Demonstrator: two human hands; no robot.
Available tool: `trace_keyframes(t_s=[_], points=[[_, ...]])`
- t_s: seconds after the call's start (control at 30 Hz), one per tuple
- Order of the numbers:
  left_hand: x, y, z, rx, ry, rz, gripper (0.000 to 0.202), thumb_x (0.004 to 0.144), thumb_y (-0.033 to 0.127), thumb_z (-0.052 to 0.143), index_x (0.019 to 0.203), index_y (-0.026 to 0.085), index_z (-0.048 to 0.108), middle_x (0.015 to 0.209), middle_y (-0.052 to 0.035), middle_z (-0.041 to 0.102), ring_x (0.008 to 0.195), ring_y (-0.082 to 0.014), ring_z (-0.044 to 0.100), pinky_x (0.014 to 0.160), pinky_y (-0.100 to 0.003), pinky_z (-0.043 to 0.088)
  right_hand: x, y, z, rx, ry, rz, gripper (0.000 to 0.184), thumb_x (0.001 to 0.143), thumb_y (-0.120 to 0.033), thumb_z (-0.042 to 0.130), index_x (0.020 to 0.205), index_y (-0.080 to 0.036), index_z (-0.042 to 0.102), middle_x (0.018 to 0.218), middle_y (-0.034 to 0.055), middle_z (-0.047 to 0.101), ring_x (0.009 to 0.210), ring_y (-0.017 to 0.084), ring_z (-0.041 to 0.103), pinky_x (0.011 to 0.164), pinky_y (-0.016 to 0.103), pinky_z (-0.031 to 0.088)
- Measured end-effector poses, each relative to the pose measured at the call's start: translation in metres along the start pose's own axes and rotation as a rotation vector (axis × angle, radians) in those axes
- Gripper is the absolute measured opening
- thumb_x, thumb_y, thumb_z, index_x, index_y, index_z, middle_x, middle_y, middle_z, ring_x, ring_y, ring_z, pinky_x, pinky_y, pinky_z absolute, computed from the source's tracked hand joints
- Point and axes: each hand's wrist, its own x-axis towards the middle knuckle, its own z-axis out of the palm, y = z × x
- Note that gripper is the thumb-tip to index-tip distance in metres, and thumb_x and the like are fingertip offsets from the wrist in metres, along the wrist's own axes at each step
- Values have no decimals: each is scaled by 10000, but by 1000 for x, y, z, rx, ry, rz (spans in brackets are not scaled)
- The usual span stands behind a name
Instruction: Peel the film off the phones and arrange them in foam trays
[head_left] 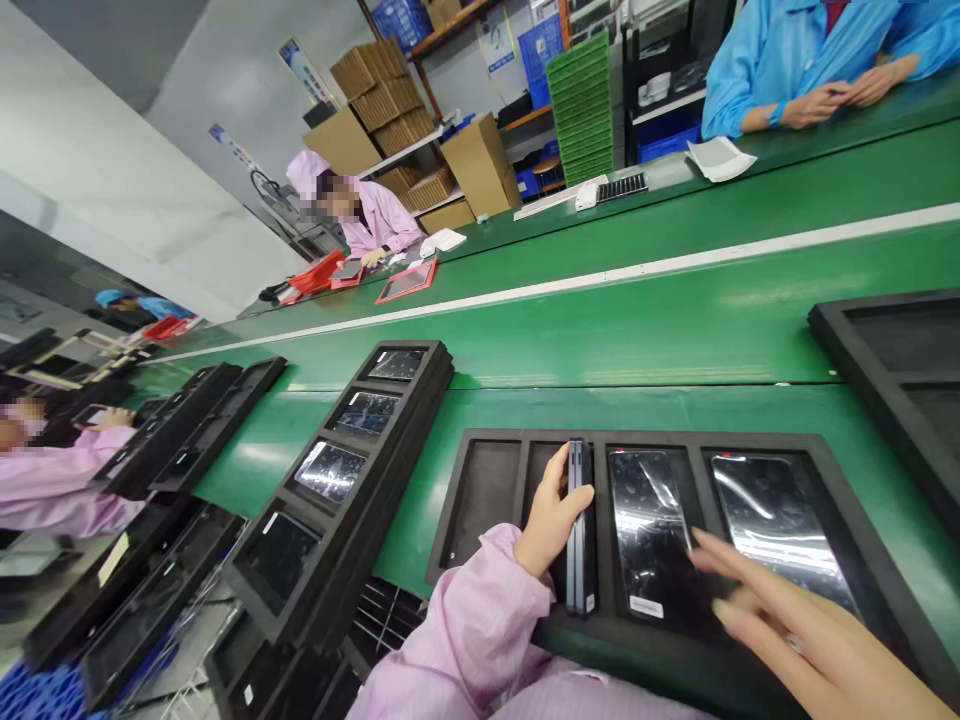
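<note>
In front of me lies a black foam tray [480, 520] with a row of compartments. My left hand [551, 510] grips two smartphones [576, 530], pressed together and standing on edge over the second compartment. To their right, a smartphone [649, 520] with a glossy film and a white label lies flat in its compartment. Another smartphone [776, 515] fills the rightmost compartment. My right hand [795, 630] hovers over the right part of the tray, fingers apart and slightly blurred, holding nothing I can see. Its fingertips are by the third compartment's phone; whether they touch it I cannot tell.
Left of my tray stands a stack of foam trays [390, 470] holding phones. Another dark tray [900, 370] sits at the right. A green conveyor table [600, 320] runs across. Co-workers in pink and blue sit at the left and along the far side.
</note>
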Motion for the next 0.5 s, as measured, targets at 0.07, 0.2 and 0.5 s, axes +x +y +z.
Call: trace_keyframes(t_s=[0.07,0.2,0.5], points=[[-1,-4,3,-141,-3,19,634,674,299,606,1274,174,444,1318,-80,511,1183,-253,492,1017,-370,375,36,-24,17,97,-77,33,563,872,-502,358,1343,-197,409,1052,83,637,770,223,647,707,351,544],[-1,-10,14,-293,91,19,553,730,418,576,1221,168,518,1275,-86,554,1212,-257,468,1054,-379,329,92,-53,52,254,-197,110,685,867,-432,396,1439,-120,184,855,87,671,607,226,638,561,357,542],[-13,-22,22,-370,157,-15,593,826,548,425,1265,154,482,1354,-102,474,1272,-220,401,1101,-355,260,79,-33,73,254,-117,28,638,895,-481,295,1440,-170,181,1438,102,257,820,205,634,569,320,551]])
